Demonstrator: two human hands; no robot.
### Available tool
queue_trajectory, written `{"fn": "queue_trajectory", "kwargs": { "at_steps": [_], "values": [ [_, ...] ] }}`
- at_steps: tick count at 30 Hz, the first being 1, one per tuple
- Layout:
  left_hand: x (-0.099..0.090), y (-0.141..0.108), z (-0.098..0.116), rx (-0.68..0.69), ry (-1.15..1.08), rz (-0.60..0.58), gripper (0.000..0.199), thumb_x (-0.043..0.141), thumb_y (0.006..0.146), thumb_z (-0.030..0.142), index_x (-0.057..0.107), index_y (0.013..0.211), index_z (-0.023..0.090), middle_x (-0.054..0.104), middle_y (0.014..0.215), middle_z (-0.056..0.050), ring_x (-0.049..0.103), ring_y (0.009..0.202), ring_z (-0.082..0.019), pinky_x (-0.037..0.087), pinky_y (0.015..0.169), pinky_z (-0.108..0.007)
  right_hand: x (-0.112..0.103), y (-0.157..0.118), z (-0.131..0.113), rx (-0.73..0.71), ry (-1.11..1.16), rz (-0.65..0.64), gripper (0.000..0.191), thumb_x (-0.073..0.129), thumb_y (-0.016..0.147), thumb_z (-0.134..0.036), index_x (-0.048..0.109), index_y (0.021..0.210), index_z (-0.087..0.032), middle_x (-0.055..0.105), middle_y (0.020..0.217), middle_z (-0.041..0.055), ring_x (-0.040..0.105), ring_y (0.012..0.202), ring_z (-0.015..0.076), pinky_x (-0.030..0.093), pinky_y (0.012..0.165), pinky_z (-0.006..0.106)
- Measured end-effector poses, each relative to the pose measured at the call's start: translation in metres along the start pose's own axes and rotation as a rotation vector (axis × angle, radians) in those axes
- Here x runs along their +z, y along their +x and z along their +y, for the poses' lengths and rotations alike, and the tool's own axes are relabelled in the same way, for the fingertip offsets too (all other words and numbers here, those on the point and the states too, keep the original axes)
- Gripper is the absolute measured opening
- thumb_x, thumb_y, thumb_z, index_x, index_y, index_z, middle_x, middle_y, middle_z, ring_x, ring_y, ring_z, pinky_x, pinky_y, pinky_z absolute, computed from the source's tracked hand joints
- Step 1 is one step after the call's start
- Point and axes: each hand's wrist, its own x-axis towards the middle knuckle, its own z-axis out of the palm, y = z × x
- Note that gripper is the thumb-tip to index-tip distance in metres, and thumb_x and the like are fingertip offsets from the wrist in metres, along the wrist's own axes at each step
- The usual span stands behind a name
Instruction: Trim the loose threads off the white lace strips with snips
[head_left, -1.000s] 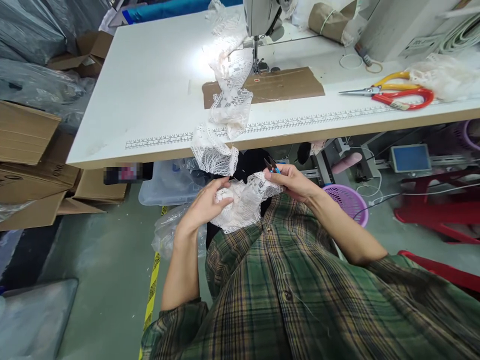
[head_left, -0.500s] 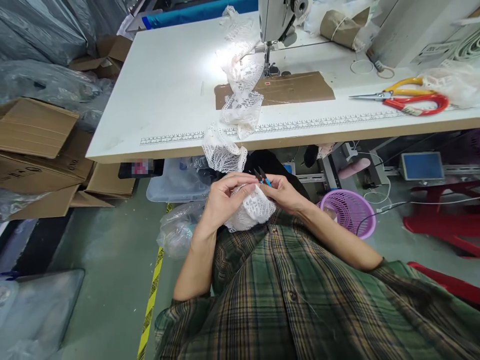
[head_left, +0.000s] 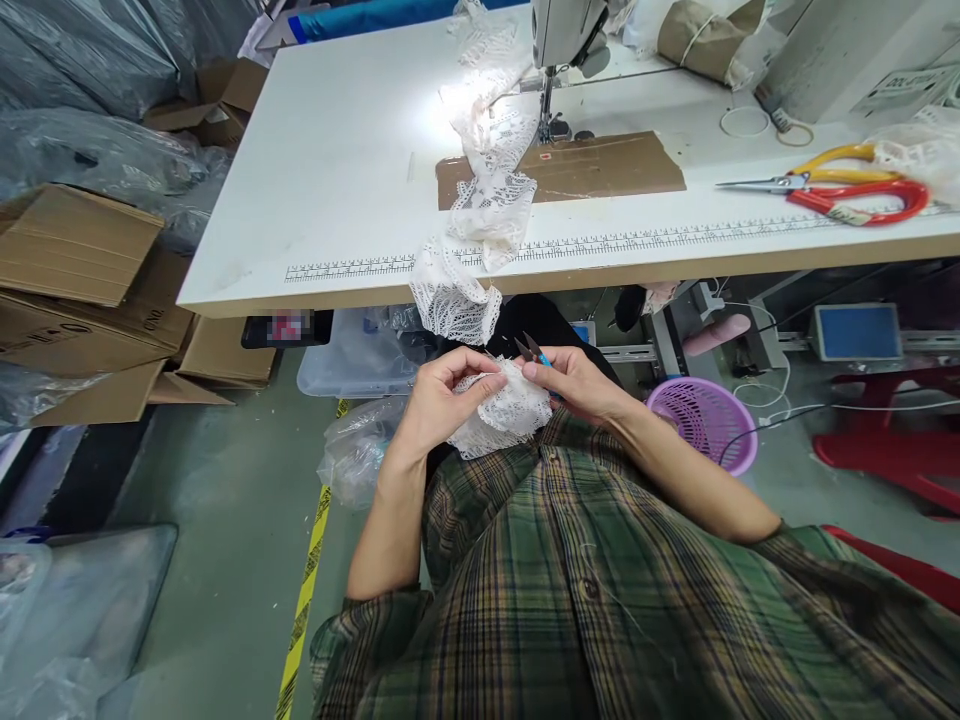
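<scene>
White lace [head_left: 504, 418] is gathered in front of my shirt, below the table edge. My left hand [head_left: 444, 402] pinches its upper edge between thumb and fingers. My right hand [head_left: 579, 384] holds small thread snips [head_left: 537, 352] with dark blades and a blue body, the tips pointing up and left. The right thumb and a fingertip also touch the lace. More lace [head_left: 491, 200] runs from the sewing machine [head_left: 564, 40] across the table and hangs over its front edge.
On the white table [head_left: 337, 170] lie a brown cardboard strip [head_left: 607, 165] and red-and-yellow-handled scissors [head_left: 847, 188]. A purple basket [head_left: 705, 420] stands below on the right. Cardboard boxes [head_left: 82, 250] and plastic bags are at the left.
My hands have drawn slightly apart along the lace, and the right hand with the snips has shifted a little to the right. The whole view has moved slightly.
</scene>
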Motion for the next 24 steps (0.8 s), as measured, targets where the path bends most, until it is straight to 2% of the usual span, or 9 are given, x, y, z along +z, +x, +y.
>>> {"fn": "queue_trajectory", "kwargs": {
  "at_steps": [3, 5, 8, 11, 14, 16, 18, 21, 24],
  "values": [
    [-0.002, 0.002, 0.000, 0.108, 0.068, -0.048, 0.024, 0.078, 0.081, 0.037, 0.065, 0.076, 0.018, 0.071, 0.103, -0.009, 0.066, 0.100, -0.021, 0.051, 0.092, -0.037, 0.001, -0.005, -0.006, -0.046, -0.118, -0.051, 0.043, 0.086, 0.065, -0.051, 0.067, 0.077, -0.015, 0.046, 0.060, -0.0059, 0.035, 0.054, 0.0066, 0.027, 0.049, 0.022],
    [-0.003, 0.002, -0.003, 0.108, 0.010, -0.130, 0.030, 0.077, 0.081, 0.043, 0.061, 0.081, 0.018, 0.070, 0.115, -0.011, 0.065, 0.107, -0.023, 0.050, 0.094, -0.038, 0.004, -0.009, -0.010, -0.079, -0.173, -0.135, 0.040, 0.083, 0.070, -0.050, 0.067, 0.076, -0.014, 0.046, 0.062, -0.0051, 0.035, 0.057, 0.0070, 0.027, 0.052, 0.023],
    [-0.006, -0.001, -0.013, 0.016, -0.137, -0.310, 0.049, 0.079, 0.074, 0.057, 0.058, 0.099, 0.019, 0.071, 0.106, -0.009, 0.067, 0.091, -0.021, 0.052, 0.079, -0.033, 0.008, -0.014, -0.010, -0.109, -0.218, -0.259, 0.040, 0.074, 0.080, -0.052, 0.069, 0.081, -0.012, 0.046, 0.063, -0.0039, 0.035, 0.058, 0.0076, 0.026, 0.053, 0.024],
    [-0.012, -0.008, -0.024, -0.079, -0.193, -0.389, 0.064, 0.082, 0.069, 0.059, 0.056, 0.113, 0.019, 0.070, 0.094, -0.005, 0.066, 0.079, -0.019, 0.050, 0.071, -0.029, 0.005, -0.016, -0.002, -0.106, -0.232, -0.226, 0.043, 0.068, 0.084, -0.056, 0.069, 0.085, -0.013, 0.048, 0.064, -0.0028, 0.037, 0.057, 0.0086, 0.029, 0.052, 0.024],
    [-0.018, -0.013, -0.032, -0.120, -0.075, -0.251, 0.056, 0.081, 0.075, 0.050, 0.057, 0.115, 0.019, 0.070, 0.097, -0.005, 0.067, 0.087, -0.020, 0.051, 0.078, -0.031, -0.003, -0.010, 0.012, -0.192, -0.388, -0.047, 0.041, 0.066, 0.085, -0.056, 0.070, 0.087, -0.015, 0.058, 0.077, 0.0028, 0.051, 0.068, 0.0140, 0.041, 0.060, 0.027],
    [-0.019, -0.013, -0.035, -0.084, 0.129, -0.141, 0.048, 0.079, 0.078, 0.044, 0.060, 0.116, 0.021, 0.069, 0.109, -0.007, 0.065, 0.102, -0.023, 0.050, 0.090, -0.036, -0.008, -0.004, 0.019, -0.319, -0.605, 0.154, 0.036, 0.070, 0.082, -0.052, 0.073, 0.094, -0.018, 0.062, 0.091, 0.0072, 0.058, 0.084, 0.0201, 0.047, 0.072, 0.032],
    [-0.018, -0.010, -0.036, -0.007, 0.339, -0.063, 0.038, 0.077, 0.080, 0.039, 0.065, 0.112, 0.022, 0.066, 0.115, -0.008, 0.062, 0.110, -0.024, 0.047, 0.097, -0.039, -0.011, 0.003, 0.020, -0.432, -0.765, 0.326, 0.034, 0.072, 0.081, -0.047, 0.073, 0.101, -0.020, 0.063, 0.098, 0.0091, 0.059, 0.091, 0.0224, 0.048, 0.077, 0.034],
    [-0.013, -0.002, -0.035, 0.116, 0.459, 0.100, 0.015, 0.071, 0.085, 0.034, 0.069, 0.091, 0.020, 0.065, 0.099, -0.005, 0.063, 0.093, -0.019, 0.049, 0.087, -0.034, -0.004, 0.014, 0.012, -0.545, -0.793, 0.400, 0.027, 0.067, 0.086, -0.043, 0.069, 0.099, -0.020, 0.063, 0.088, 0.0066, 0.057, 0.075, 0.0178, 0.047, 0.069, 0.031],
    [-0.007, 0.006, -0.031, 0.196, 0.445, 0.307, 0.016, 0.067, 0.086, 0.029, 0.062, 0.075, 0.019, 0.058, 0.079, 0.000, 0.055, 0.071, -0.014, 0.046, 0.071, -0.028, 0.016, 0.029, 0.001, -0.636, -0.841, 0.500, 0.028, 0.069, 0.082, -0.046, 0.065, 0.093, -0.020, 0.062, 0.080, 0.0048, 0.055, 0.069, 0.0167, 0.045, 0.064, 0.030]
  ]
}}
